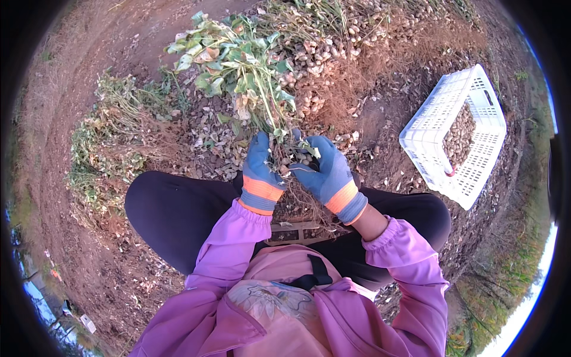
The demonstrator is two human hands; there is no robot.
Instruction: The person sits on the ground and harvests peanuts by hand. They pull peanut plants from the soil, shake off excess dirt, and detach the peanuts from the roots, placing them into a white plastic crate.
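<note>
Both my hands wear blue-grey work gloves with orange cuff bands. My left hand [260,166] is closed around the lower stems of a peanut plant [243,73], whose leafy tops point away from me. At the plant's root end, my right hand [324,167] curls its fingers about the pods [299,157]. Thin roots [308,196] trail down between my wrists, above my lap. Glove and leaves partly hide the pods there.
A white plastic crate [484,156] stands tilted-looking at the right, with picked peanuts [459,136] inside. Uprooted peanut plants [325,62] are heaped ahead, pods and roots showing. More pulled plants [120,134] lie at the left on bare soil [102,67].
</note>
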